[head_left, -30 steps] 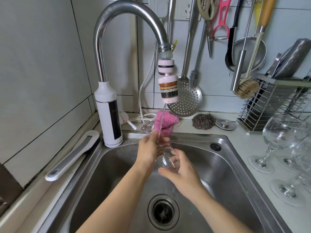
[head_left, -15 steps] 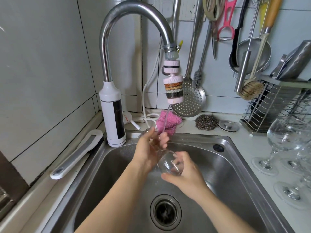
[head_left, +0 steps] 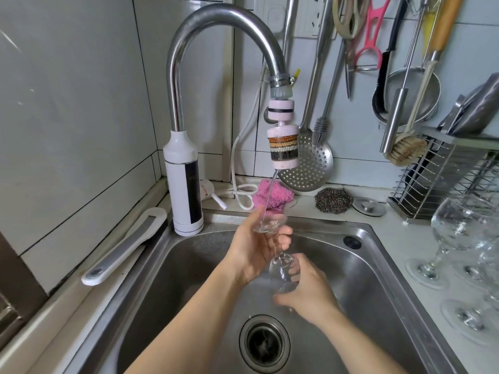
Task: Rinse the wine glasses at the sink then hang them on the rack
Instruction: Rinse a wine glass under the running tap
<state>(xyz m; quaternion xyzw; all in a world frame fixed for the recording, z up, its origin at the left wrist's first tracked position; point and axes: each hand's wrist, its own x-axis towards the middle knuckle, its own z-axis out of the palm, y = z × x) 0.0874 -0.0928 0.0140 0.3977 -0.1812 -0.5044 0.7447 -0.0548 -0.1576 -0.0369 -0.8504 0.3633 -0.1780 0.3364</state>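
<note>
A clear wine glass (head_left: 283, 269) is held upside down and tilted over the steel sink (head_left: 378, 265), its foot up under a thin stream from the tap filter (head_left: 283, 147). My left hand (head_left: 253, 249) grips the stem and foot. My right hand (head_left: 307, 290) cups the bowl from below. Other wine glasses (head_left: 459, 233) stand upright on the counter at the right. No hanging rack for glasses shows.
The curved tap (head_left: 216, 31) rises at the sink's back left. A pink cloth (head_left: 272, 195), a steel scourer (head_left: 333, 199) and a sink plug (head_left: 368, 206) lie behind the sink. Utensils hang on the wall; a wire drainer (head_left: 445, 182) stands at the right. The drain (head_left: 264, 344) is below my hands.
The glass has turned more upright, its foot raised under the stream. My right hand has slid lower along the bowl. The camera has moved slightly.
</note>
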